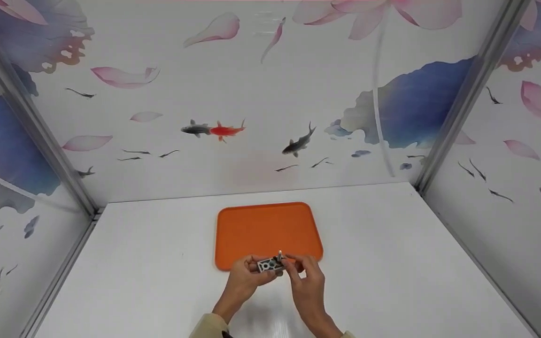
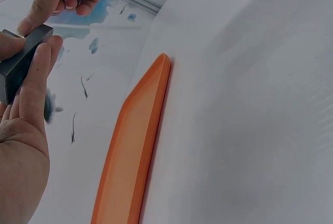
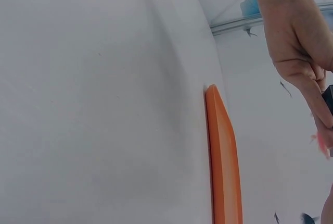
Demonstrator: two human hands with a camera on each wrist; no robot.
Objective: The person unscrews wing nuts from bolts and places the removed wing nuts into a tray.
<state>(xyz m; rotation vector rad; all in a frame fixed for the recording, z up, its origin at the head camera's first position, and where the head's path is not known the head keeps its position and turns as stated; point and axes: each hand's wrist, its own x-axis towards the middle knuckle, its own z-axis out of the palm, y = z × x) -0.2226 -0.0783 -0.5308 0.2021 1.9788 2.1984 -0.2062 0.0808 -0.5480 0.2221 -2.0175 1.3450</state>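
Note:
A small rectangular dark block (image 1: pixel 266 265) with a white pattern of rings on its upper face is held up between both hands, over the near edge of the orange tray. My left hand (image 1: pixel 243 279) grips its left end, thumb on the near side and fingers behind. In the left wrist view the block (image 2: pixel 25 57) shows smooth dark grey sides. The right hand (image 1: pixel 309 284) pinches at the block's right end with thumb and forefinger, by a short pale upright piece (image 1: pixel 280 255). Only a dark edge of the block (image 3: pixel 328 98) shows in the right wrist view.
The orange tray (image 1: pixel 266 230) lies on the white table (image 1: pixel 374 263), just beyond the hands. White panels (image 1: pixel 251 94) printed with fish, petals and leaves stand at the back and both sides, joined by metal corner posts (image 1: pixel 472 94).

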